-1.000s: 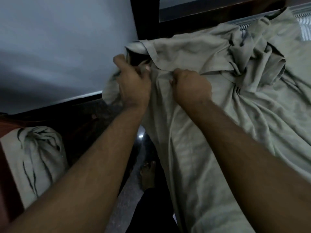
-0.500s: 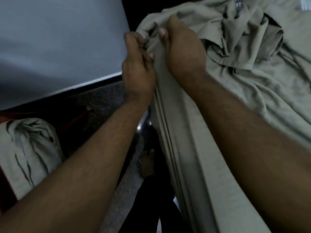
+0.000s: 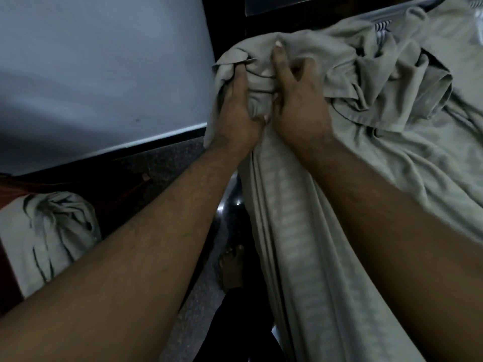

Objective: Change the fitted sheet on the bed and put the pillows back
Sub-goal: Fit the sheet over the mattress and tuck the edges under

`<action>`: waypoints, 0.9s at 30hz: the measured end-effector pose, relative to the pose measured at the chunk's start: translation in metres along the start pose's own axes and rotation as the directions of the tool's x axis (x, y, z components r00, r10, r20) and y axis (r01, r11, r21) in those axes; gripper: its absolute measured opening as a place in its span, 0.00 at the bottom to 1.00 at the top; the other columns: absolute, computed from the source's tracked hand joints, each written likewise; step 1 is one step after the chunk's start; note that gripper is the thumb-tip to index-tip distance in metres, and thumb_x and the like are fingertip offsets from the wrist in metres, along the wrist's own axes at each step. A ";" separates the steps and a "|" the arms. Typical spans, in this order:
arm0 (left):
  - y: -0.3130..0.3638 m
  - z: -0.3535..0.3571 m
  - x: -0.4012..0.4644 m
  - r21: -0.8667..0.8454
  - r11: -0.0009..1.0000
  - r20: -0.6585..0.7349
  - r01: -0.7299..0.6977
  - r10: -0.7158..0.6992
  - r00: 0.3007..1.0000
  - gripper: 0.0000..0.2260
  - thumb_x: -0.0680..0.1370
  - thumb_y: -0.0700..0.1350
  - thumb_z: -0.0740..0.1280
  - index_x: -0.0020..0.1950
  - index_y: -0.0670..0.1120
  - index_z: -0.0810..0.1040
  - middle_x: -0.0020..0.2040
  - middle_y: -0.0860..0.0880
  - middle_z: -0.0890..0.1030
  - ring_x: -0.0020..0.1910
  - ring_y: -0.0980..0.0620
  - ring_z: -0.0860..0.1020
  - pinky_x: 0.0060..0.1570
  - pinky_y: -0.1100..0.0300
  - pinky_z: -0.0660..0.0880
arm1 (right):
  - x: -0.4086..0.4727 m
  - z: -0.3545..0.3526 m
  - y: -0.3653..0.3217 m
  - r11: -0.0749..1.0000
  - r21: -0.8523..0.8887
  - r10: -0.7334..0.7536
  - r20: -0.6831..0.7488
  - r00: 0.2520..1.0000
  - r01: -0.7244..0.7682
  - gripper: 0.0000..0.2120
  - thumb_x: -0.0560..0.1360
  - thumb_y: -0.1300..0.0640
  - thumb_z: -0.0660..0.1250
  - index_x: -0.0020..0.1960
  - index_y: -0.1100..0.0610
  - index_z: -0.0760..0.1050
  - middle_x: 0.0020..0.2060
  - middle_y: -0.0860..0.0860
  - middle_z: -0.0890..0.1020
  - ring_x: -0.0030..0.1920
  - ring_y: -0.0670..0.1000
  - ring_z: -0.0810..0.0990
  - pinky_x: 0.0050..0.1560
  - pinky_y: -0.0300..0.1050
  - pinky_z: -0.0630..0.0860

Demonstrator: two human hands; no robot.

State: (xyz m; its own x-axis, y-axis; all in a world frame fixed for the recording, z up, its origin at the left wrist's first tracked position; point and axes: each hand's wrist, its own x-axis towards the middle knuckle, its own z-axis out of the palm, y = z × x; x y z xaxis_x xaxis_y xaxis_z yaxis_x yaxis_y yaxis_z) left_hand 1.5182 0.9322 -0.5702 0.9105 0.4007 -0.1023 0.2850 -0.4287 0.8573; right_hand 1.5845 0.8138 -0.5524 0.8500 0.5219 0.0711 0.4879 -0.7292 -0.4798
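Observation:
A grey-green fitted sheet (image 3: 392, 158) lies rumpled over the bed, bunched in folds near the head end. My left hand (image 3: 235, 113) grips a gathered corner of the sheet at the bed's near corner. My right hand (image 3: 295, 100) sits beside it, fingers curled into the same bunch of cloth, one fingertip poking up through the folds. The sheet hangs taut down the bed's side below both wrists. A strip of striped mattress (image 3: 381, 27) shows at the top.
A dark wooden bedpost and headboard (image 3: 227, 19) stand behind the corner, against a pale wall (image 3: 91, 74). A crumpled patterned cloth bundle (image 3: 47, 231) lies at the left on something red. My bare foot (image 3: 232, 267) stands on the dark speckled floor beside the bed.
Both hands have gathered more cloth into a bunch at the bed corner; my right hand's fingers have spread and dug deeper into the folds.

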 end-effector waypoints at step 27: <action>-0.017 0.078 -0.182 -0.644 0.466 0.234 0.607 -0.635 0.736 0.32 0.75 0.72 0.59 0.70 0.53 0.77 0.63 0.50 0.83 0.63 0.50 0.80 0.69 0.46 0.73 | -0.117 0.015 0.016 0.982 -0.146 0.119 -0.011 0.993 -0.120 0.27 0.84 0.46 0.50 0.82 0.52 0.57 0.81 0.53 0.59 0.80 0.55 0.58 0.77 0.57 0.56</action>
State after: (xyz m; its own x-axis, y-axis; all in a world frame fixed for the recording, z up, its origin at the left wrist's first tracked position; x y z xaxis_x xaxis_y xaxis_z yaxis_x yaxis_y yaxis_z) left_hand 1.3712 0.8034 -0.6050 0.5591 0.3777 -0.7381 0.4926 0.5647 0.6622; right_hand 1.4903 0.7474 -0.5814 0.9044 0.4261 0.0232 0.4062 -0.8431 -0.3524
